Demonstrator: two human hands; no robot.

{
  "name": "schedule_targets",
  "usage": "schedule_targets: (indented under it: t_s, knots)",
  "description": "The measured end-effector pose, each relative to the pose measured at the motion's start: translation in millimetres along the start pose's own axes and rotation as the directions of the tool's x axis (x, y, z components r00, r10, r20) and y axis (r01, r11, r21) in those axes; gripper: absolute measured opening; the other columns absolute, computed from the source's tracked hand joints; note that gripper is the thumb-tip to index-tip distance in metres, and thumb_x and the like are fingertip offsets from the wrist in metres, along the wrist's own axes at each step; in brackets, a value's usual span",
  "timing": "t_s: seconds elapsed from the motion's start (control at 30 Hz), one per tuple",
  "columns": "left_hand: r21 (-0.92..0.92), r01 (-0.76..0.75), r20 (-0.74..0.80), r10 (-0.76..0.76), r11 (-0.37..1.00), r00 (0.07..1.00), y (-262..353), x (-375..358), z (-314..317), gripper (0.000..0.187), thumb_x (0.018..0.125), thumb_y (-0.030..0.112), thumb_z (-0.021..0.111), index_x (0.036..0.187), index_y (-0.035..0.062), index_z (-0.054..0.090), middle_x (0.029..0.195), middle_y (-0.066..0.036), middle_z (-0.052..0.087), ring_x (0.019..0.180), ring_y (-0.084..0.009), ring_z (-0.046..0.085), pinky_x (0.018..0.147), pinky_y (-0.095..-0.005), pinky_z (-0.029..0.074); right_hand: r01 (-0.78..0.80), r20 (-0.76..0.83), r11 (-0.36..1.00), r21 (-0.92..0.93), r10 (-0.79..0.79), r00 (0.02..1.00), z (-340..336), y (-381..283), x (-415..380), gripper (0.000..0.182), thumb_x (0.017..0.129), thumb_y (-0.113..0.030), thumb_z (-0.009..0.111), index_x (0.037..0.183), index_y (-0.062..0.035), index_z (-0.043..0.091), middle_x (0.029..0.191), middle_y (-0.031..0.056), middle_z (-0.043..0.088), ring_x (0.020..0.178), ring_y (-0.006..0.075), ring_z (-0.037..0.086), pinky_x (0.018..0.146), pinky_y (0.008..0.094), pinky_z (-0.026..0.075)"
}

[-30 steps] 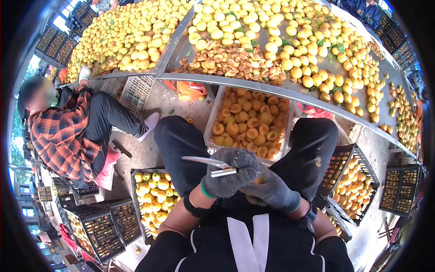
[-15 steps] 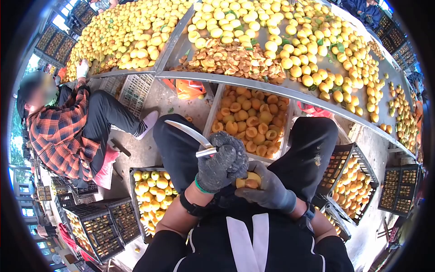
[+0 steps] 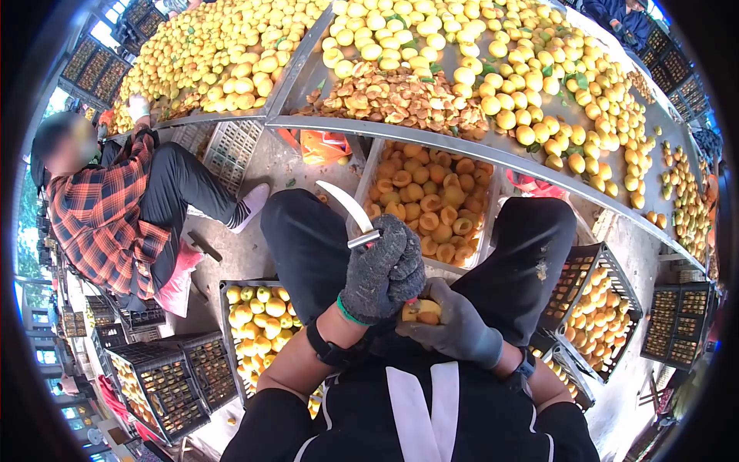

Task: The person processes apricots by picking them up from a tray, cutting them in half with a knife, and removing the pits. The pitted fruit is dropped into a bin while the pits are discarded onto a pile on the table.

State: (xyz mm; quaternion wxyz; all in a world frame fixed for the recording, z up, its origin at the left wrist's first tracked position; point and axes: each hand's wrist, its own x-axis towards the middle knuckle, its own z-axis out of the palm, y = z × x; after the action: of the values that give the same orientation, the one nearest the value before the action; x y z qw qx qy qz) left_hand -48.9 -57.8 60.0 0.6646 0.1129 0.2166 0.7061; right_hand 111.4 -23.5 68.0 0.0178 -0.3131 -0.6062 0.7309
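Observation:
My left hand (image 3: 381,269), in a dark grey knit glove, is closed around the handle of a curved knife (image 3: 349,208). Its blade points up and to the left, away from the fruit. A bit of red shows at the lower side of that fist, close to the fruit. My right hand (image 3: 460,325), in a smoother grey glove, grips an apricot (image 3: 421,312) with a brownish patch on its near side. Both hands are nearly touching above my lap. Beyond them, between my knees, stands a pale crate (image 3: 486,223) of apricots, many of them halved.
A metal-edged table (image 3: 431,132) carries whole apricots and a heap of brown apricot pieces (image 3: 404,100). Apricot crates stand at my left (image 3: 265,319) and right (image 3: 596,308). A person in a plaid shirt (image 3: 108,223) sits at the left, one gloved hand at the table.
My left hand has rotated, swinging the knife blade more upright and to the right. The apricot in my right hand has turned slightly, staying at about the same place.

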Motion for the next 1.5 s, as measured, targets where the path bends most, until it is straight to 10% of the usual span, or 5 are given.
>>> schedule_targets:
  t_s: [0.33, 0.5, 1.23, 1.33, 1.5]
  knots:
    - [0.063, 0.027, -0.067, -0.023, 0.998, 0.998, -9, -6, 4, 0.015, 0.094, 0.024, 0.059, 0.086, 0.0146, 0.05, 0.061, 0.002, 0.041, 0.043, -0.0075, 0.035, 0.037, -0.022, 0.03, -0.126, 0.03, 0.971, 0.203, 0.123, 0.992, -2, -5, 2, 0.051, 0.073, -0.025, 0.08, 0.109, -0.0022, 0.051, 0.078, 0.0084, 0.062, 0.057, 0.0136, 0.059, 0.051, 0.0261, 0.046]
    - [0.017, 0.01, -0.044, -0.009, 1.0, 0.999, -11, -4, 4, 0.013, 0.093, 0.024, 0.059, 0.087, 0.0158, 0.05, 0.062, 0.002, 0.041, 0.042, -0.0075, 0.035, 0.037, -0.0224, 0.031, 0.344, -0.089, 0.892, -0.292, -0.384, 0.919, -3, 23, 5, 0.058, 0.069, -0.029, 0.083, 0.108, -0.0004, 0.052, 0.087, 0.015, 0.065, 0.076, 0.0255, 0.067, 0.069, 0.0332, 0.052]
    - [0.032, 0.007, -0.186, -0.001, 0.999, 0.982, -17, 30, 12, 0.016, 0.094, 0.027, 0.059, 0.086, 0.0135, 0.054, 0.06, 0.003, 0.044, 0.04, -0.0053, 0.036, 0.034, -0.0193, 0.028, 0.514, -0.21, 0.631, -0.581, -0.726, 0.654, -11, 53, 21, 0.064, 0.066, -0.028, 0.085, 0.11, -0.0036, 0.046, 0.092, 0.0187, 0.063, 0.078, 0.0329, 0.067, 0.065, 0.036, 0.054]
    - [0.033, 0.004, -0.213, 0.003, 0.999, 0.977, -17, 36, 3, 0.019, 0.094, 0.028, 0.058, 0.084, 0.012, 0.054, 0.059, 0.004, 0.043, 0.039, -0.0054, 0.035, 0.034, -0.0196, 0.027, 0.459, -0.223, 0.688, -0.562, -0.661, 0.716, -9, 45, 17, 0.06, 0.072, -0.022, 0.082, 0.114, -0.0036, 0.044, 0.096, 0.0174, 0.062, 0.078, 0.0276, 0.067, 0.067, 0.0341, 0.054]
    - [-0.05, 0.018, -0.265, -0.03, 0.999, 0.964, -16, 39, -14, 0.023, 0.095, 0.029, 0.056, 0.078, 0.0149, 0.049, 0.058, 0.005, 0.038, 0.038, -0.006, 0.032, 0.034, -0.0208, 0.025, 0.309, -0.087, 0.921, 0.237, -0.297, 0.951, -8, 39, 5, 0.049, 0.088, -0.003, 0.061, 0.129, -0.0039, 0.033, 0.112, 0.0113, 0.055, 0.087, 0.0165, 0.061, 0.069, 0.0289, 0.052]
